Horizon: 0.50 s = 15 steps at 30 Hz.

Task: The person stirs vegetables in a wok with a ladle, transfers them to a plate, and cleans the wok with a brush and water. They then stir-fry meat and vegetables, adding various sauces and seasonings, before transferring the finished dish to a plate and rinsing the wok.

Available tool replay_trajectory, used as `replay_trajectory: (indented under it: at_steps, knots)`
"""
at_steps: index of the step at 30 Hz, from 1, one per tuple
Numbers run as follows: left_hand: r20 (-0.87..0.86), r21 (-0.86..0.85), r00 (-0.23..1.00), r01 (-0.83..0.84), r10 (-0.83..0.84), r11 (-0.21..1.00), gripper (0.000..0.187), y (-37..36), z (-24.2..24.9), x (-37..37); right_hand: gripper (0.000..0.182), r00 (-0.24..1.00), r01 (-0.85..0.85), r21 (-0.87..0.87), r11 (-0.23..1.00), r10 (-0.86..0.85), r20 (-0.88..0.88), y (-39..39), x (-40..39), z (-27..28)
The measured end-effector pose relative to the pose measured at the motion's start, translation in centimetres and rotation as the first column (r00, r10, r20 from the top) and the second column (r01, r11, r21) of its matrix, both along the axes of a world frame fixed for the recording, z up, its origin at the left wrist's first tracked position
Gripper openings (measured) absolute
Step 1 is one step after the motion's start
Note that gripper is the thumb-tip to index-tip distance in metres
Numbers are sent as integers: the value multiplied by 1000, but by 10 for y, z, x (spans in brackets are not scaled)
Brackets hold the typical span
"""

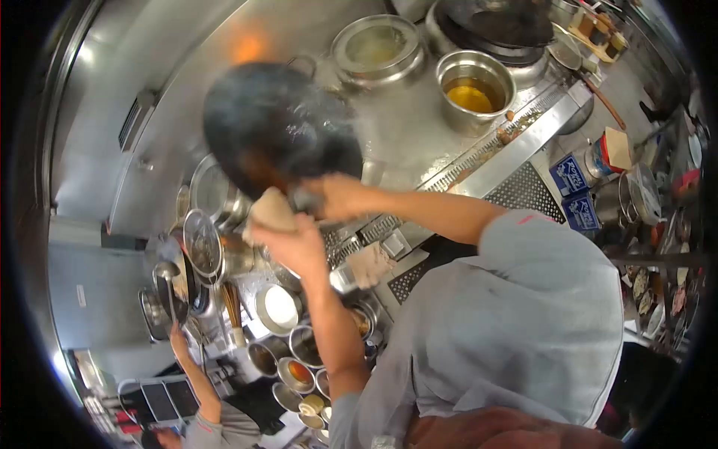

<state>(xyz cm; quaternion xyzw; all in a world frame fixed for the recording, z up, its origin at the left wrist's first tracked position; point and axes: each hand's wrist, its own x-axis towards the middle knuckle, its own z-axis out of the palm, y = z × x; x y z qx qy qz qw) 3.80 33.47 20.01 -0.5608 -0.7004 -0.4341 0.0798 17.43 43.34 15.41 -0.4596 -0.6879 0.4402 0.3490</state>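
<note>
A dark wok (280,123), blurred by motion and steaming, is over the stove with wet, shiny contents inside. My left hand (292,243) is closed on a folded beige cloth (274,212) at the wok's near edge; the wok's grip beneath it is hidden. Close beside it, my right hand (340,196) has its fingers curled round something greyish, too blurred to name. An orange flame glow (248,49) shows behind the wok.
A metal pot of yellow liquid (475,93) and a lidded pot (376,49) stand beyond. Bowls of sauce (296,374) and a white-filled container (278,308) sit at lower left. A co-worker's hand (178,340) holds a ladle (167,271). A drain grate (479,150) runs along the front.
</note>
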Motion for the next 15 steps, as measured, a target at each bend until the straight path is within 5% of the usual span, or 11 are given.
replay_trajectory:
  at_steps: [3, 4, 6, 8, 10, 11, 14, 15]
  knots:
    - [382, -149, 919, -36, 91, 988, 63, 1, -22, -31, 47, 744, -34, -121, 992, 106, 659, -24, 59, -36]
    - [507, -153, 860, 28, 54, 988, 63, -9, -30, -40, 41, 779, 149, -221, 964, 23, 626, -2, 89, -54]
    - [631, -147, 776, 83, 29, 986, 62, -9, -63, -57, 36, 773, 441, -93, 892, -325, 545, 23, 133, -58]
    - [722, -70, 689, -16, 61, 997, 58, -8, -98, -69, 35, 761, 488, -117, 865, -356, 542, 5, 155, -45]
    - [898, -63, 435, -26, 68, 998, 51, -1, -103, -47, 39, 723, 447, 64, 892, -402, 562, -18, 161, -106]
    - [937, -99, 334, -27, 103, 995, 50, 4, -105, -43, 42, 713, 419, -29, 907, -309, 629, -37, 162, -111]
    - [955, -53, 293, -3, 52, 999, 42, 30, -127, -23, 52, 673, 354, -177, 918, -118, 730, -77, 164, -163]
    - [960, -155, 221, -93, 172, 984, 35, 40, -133, -23, 61, 672, 378, -265, 887, -66, 738, -83, 167, -167]
